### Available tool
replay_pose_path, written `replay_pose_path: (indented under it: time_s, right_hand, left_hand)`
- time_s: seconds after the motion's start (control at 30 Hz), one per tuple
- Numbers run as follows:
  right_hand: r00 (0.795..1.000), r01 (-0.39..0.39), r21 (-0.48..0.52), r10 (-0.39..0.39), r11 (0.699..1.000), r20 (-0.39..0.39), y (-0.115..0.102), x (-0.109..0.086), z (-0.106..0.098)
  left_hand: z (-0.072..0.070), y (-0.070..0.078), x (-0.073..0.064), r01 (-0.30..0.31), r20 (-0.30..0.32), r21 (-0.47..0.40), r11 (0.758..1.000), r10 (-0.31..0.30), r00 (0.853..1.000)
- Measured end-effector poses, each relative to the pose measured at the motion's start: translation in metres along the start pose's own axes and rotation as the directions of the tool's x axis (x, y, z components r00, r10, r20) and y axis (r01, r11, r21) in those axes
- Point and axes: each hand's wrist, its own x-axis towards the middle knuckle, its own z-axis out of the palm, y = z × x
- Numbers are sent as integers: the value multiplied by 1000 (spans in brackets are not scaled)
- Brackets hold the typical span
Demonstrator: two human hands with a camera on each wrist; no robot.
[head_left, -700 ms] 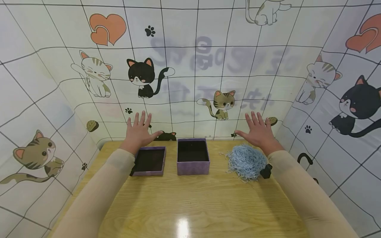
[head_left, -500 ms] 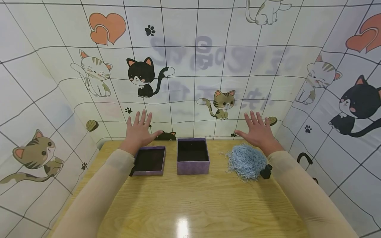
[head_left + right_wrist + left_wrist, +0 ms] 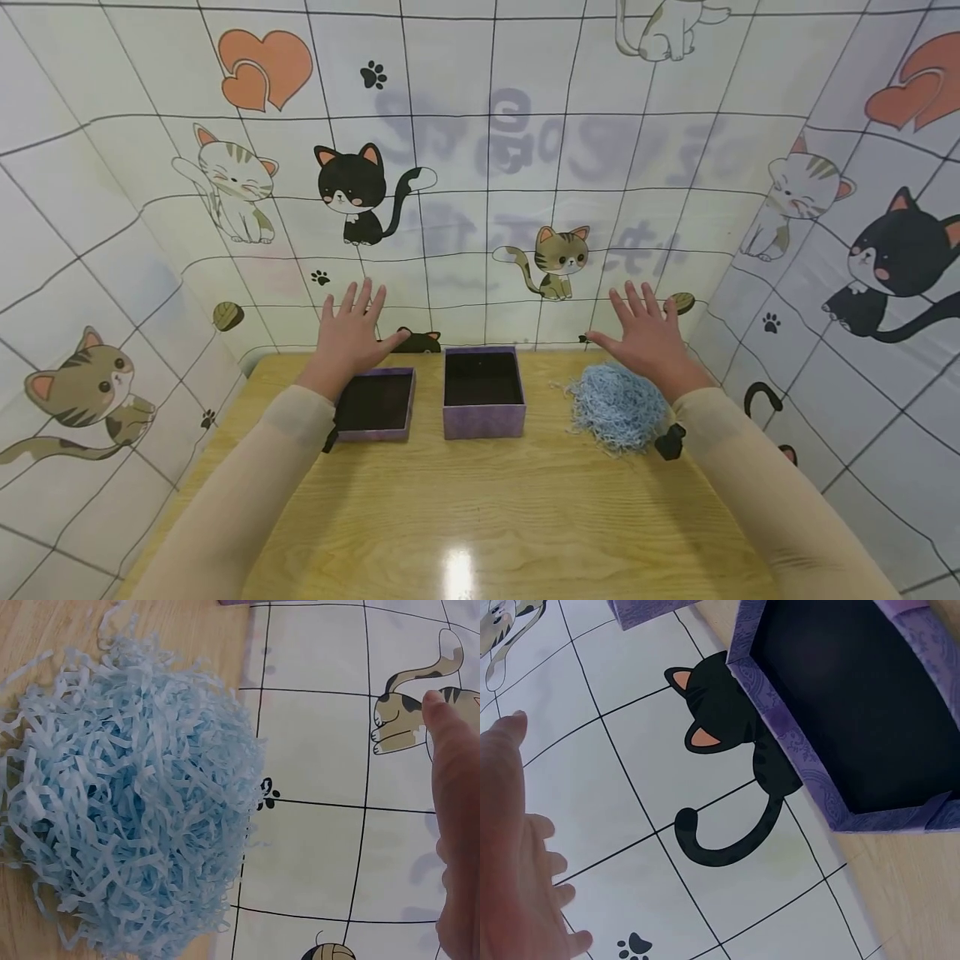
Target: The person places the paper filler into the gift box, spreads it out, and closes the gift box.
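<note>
Moved since the earlier frame: a touch leftward for the whole head view; slightly inward for the left hand [image 3: 348,333]; same places on the table [image 3: 480,500] for both purple containers and the shreds.
Shallow purple tray [image 3: 372,435]: lies toward the back left of the table, black inside, hollow side up, one corner covered by the left wrist in the head view.
Deep purple box [image 3: 483,422]: stands just beside the tray, near the back edge, mouth up, dark inside.
Blue shreds [image 3: 618,410]: lie in a loose heap right of the box, with stray strands at the edge.
Left hand: hangs raised past the tray, fingers straight and spread wide, thumb toward the box; holds nothing.
Right hand [image 3: 651,337]: hangs raised by the shreds, spread just as wide, thumb inward; holds nothing.
Sleeves [image 3: 247,492]: cream, reaching in from both lower corners.
Table: pale wood grain, with bright glare near the front.
Wall sheet [image 3: 465,325]: white with dark grid lines, printed with cats, hearts and paw marks.
</note>
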Motion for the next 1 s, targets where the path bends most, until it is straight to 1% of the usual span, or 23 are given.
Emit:
replay_pose_path:
  time_s: [0.07, 0.17, 0.27, 0.33, 0.53, 0.73, 0.9, 1.0]
  right_hand:
    - [1000, 10, 0, -10, 1000, -10, -1, -1, 1]
    - [999, 26, 19, -25, 999, -28, -1, -3, 2]
    - [998, 39, 61, -36, 997, -47, 0, -6, 3]
    - [998, 46, 87, -42, 995, -54, 0, -9, 5]
    - [998, 48, 171, -42, 984, -37, -2, -20, 11]
    - [998, 55, 244, -55, 968, -8, -4, -31, 20]
    - [998, 52, 301, -55, 952, 3, -3, -39, 24]
    - [999, 48, 325, -53, 944, 5, -3, -44, 29]
  left_hand:
    - [2, 0, 0, -11, -14, -10, 1000, 11, 1000]
    - [5, 2, 0, -32, -52, -19, 999, 31, 998]
    - [8, 6, 0, -50, -88, -15, 999, 49, 995]
    - [10, 8, -1, -60, -102, -15, 998, 58, 993]
    - [15, 15, -5, -76, -102, -49, 996, 71, 992]
    - [22, 19, -7, -80, -100, -81, 993, 71, 992]
    - [28, 24, -9, -78, -106, -143, 987, 64, 992]
    - [33, 27, -11, -93, -109, -185, 978, 74, 991]
